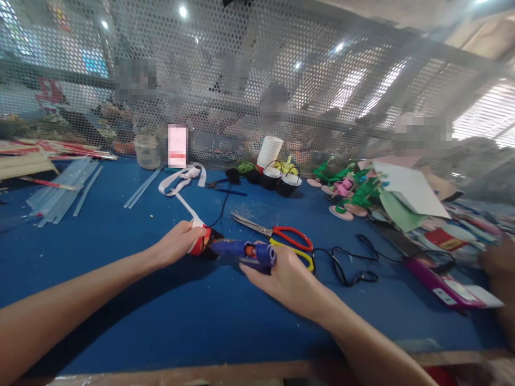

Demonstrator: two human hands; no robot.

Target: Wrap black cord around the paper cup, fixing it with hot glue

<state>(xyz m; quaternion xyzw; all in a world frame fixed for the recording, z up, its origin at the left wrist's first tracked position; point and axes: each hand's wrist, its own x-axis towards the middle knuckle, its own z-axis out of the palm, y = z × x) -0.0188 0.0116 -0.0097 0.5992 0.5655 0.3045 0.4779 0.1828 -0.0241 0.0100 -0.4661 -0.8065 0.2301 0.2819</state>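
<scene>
My left hand (177, 244) is closed on a small red-and-black cup (198, 246), with its thumb on the end of a white ribbon (185, 203). That ribbon trails back over the table to a loose coil. In my right hand (287, 273) is a blue hot glue gun (241, 251), gripped by its handle. The gun's nozzle points left, at the cup; whether it touches cannot be made out. Scissors (292, 236) with one red and one yellow handle lie just behind the gun, partly hidden by my right hand.
Glue sticks (60, 193) lie at left near a clear jar (147, 151). Pliers (227, 187), white cups (269, 151) and small black buckets (288, 185) stand along the mesh panel (225, 96). Craft flowers (346, 187), papers, a black cable (341, 262) and a purple box (442, 284) occupy the right.
</scene>
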